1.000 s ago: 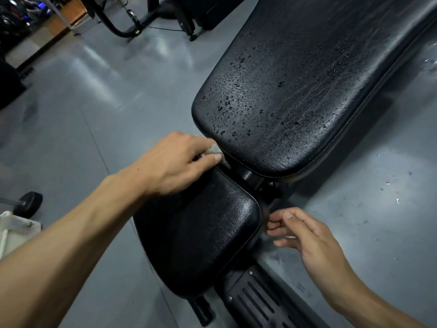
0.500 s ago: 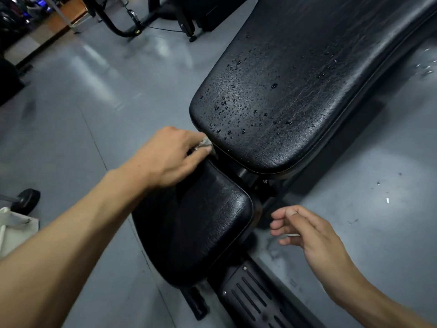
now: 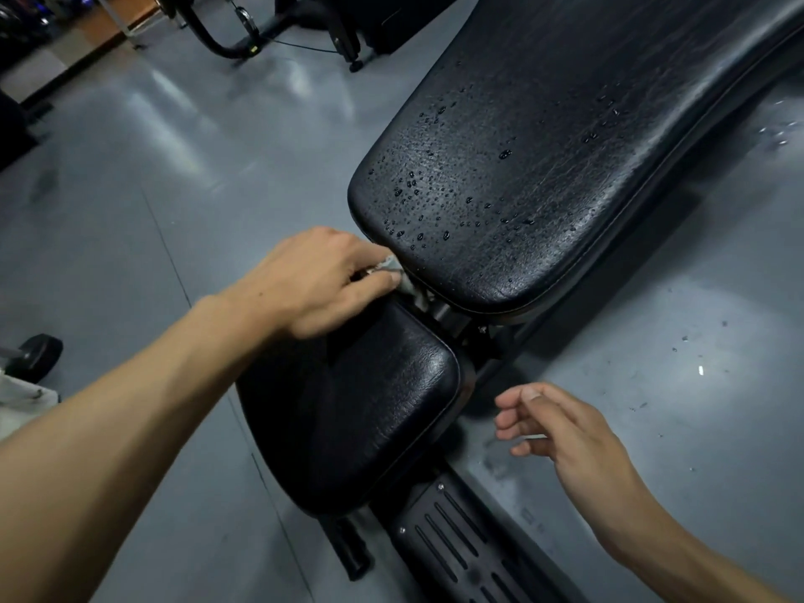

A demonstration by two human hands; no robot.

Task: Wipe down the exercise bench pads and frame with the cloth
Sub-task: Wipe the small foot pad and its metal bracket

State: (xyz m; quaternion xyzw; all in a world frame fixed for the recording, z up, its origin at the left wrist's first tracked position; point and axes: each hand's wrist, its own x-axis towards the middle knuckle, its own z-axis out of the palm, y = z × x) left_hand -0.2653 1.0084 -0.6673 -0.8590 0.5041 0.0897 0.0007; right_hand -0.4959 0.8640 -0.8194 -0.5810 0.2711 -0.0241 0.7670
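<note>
A black exercise bench fills the middle of the view. Its long back pad carries many water droplets near its lower end. The smaller seat pad lies below it, and dark frame parts show in the gap between the two. My left hand grips a small grey cloth and holds it at that gap, against the back pad's lower edge. Most of the cloth is hidden under my fingers. My right hand hovers to the right of the seat pad with loosely curled fingers, holding nothing.
A black slotted frame plate extends below the seat pad. The grey floor has wet spots on the right. Other gym machine legs stand at the top, and a small black wheel sits at the left edge.
My left hand has shifted slightly along the gap between the pads with the cloth. My right hand has drawn a little away from the seat pad's edge.
</note>
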